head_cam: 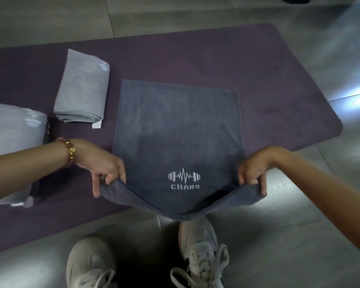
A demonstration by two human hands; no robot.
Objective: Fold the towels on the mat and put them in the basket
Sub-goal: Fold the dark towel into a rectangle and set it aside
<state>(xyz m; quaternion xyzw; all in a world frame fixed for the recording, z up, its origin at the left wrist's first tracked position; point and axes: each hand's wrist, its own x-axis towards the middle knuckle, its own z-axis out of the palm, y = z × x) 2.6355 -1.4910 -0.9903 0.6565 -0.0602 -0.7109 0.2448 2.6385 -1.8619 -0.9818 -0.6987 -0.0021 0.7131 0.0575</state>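
Grey floor tiles (279, 246) w/ a big purple mat (195, 55) on top. Dark towel (175, 125) lies flat on the mat, near edge lifted, prob. to fold it over. Light towel (81, 90) sits folded left of it, 2nd light towel (13, 129) nearer. Left hand (104, 165) & right hand (256, 167): fingers (95, 185) pinch the near corners. No basket in view.

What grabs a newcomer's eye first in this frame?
The dark grey towel at centre on the purple mat, white dumbbell logo up. The left hand and right hand each pinch a near corner, that edge raised. A folded light grey towel lies to its left, a second light grey towel at the left edge.
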